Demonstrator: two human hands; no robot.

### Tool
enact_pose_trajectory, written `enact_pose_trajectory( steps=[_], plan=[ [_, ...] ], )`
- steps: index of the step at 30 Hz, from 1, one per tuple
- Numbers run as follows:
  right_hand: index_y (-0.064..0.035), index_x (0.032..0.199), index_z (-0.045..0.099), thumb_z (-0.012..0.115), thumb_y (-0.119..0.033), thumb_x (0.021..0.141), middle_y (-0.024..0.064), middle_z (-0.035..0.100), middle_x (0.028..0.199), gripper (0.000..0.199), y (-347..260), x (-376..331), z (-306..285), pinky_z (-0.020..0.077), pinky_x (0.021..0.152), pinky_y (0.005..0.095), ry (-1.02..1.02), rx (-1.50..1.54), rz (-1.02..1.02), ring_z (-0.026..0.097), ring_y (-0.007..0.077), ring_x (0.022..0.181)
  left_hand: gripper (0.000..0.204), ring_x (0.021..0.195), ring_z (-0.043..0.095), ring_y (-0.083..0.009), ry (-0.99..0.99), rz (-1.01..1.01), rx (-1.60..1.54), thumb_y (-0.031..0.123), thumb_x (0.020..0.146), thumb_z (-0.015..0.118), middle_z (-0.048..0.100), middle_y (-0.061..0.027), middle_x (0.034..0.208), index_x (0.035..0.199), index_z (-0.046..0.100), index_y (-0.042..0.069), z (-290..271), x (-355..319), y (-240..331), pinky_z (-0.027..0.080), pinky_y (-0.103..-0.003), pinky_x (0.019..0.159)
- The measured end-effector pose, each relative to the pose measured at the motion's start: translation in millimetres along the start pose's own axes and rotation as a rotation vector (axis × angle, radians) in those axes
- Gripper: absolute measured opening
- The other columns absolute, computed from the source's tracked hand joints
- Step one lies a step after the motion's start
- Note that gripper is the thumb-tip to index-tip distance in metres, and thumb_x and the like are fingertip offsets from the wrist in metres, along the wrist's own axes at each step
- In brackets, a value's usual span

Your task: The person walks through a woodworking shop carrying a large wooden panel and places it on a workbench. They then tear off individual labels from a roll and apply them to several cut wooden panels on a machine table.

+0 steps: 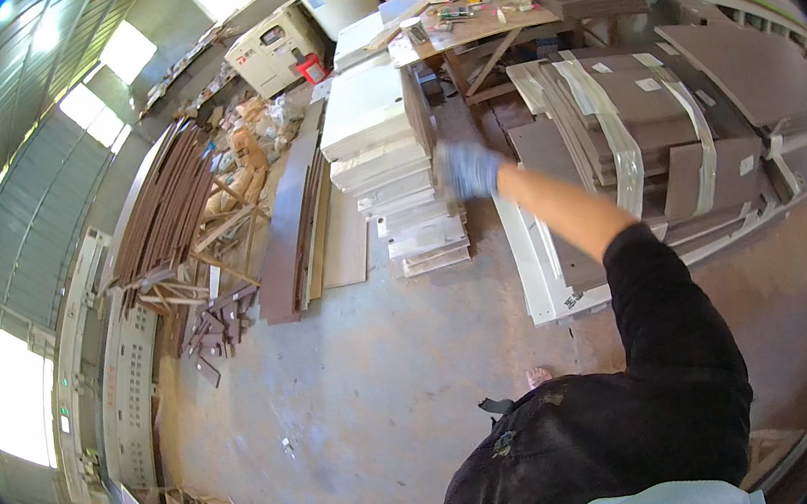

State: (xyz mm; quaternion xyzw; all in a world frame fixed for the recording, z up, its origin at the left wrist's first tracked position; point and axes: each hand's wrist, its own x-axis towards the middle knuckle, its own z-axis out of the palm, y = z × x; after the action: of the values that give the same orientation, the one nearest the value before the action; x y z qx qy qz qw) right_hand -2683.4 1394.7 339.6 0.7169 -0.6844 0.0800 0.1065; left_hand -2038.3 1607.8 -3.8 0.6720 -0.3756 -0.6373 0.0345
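My right hand (472,171) wears a blue-grey glove and reaches forward at the end of a black sleeve. It is beside the right side of a tall stack of white boards (365,116). Motion smears its fingers, so whether they touch the boards or hold anything is unclear. The stack's lower layers are uneven, with some boards jutting out toward me. My left hand is out of view.
Brown panels (645,86), some strapped with clear tape, lie piled at right. A cluttered worktable (487,25) stands behind. Long dark boards (291,225) lean left of the white stack; brown strips (161,206) rest on a wooden rack. Brown offcuts (216,325) litter the floor.
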Motion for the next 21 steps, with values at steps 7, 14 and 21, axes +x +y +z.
enact_pose_trajectory(
  steps=[7, 14, 21],
  plan=[
    [-0.0058, 0.121, 0.053, 0.061, -0.032, 0.084, 0.0091, 0.057, 0.112, 0.047, -207.6, -288.6, 132.2, 0.0429, 0.085, 0.0351, -0.251, 1.715, 1.180, 0.051, 0.0177, 0.101, 0.034, 0.089, 0.057, -0.0240, -0.144, 0.063, 0.113, 0.030, 0.085, 0.057, 0.061, -0.0100, 0.100, 0.107, 0.054, 0.004, -26.1, 34.1, 45.5, 0.048, -0.037, 0.076],
    [-0.0141, 0.099, 0.058, 0.061, -0.024, 0.080, 0.0035, 0.055, 0.067, 0.022, -384.9, -625.0, 146.0, 0.0396, 0.049, 0.0297, -0.028, 1.397, 2.137, 0.050, 0.0160, 0.056, 0.036, 0.090, 0.055, -0.0221, -0.039, 0.223, 0.582, 0.035, 0.087, 0.052, 0.061, -0.0071, 0.100, 0.112, 0.053, 0.008, -104.2, 128.5, 107.7, 0.047, -0.037, 0.074],
    [-0.0011, 0.100, 0.061, 0.060, -0.022, 0.076, 0.0081, 0.063, 0.078, 0.032, -554.9, -794.0, 112.3, 0.0455, 0.063, 0.0325, 0.724, 0.850, 2.421, 0.058, 0.0187, 0.069, 0.030, 0.086, 0.056, -0.0213, -0.241, 0.203, 0.687, 0.030, 0.085, 0.057, 0.059, -0.0057, 0.097, 0.112, 0.052, 0.016, 62.4, 109.3, 137.4, 0.048, -0.041, 0.064]
  ],
)
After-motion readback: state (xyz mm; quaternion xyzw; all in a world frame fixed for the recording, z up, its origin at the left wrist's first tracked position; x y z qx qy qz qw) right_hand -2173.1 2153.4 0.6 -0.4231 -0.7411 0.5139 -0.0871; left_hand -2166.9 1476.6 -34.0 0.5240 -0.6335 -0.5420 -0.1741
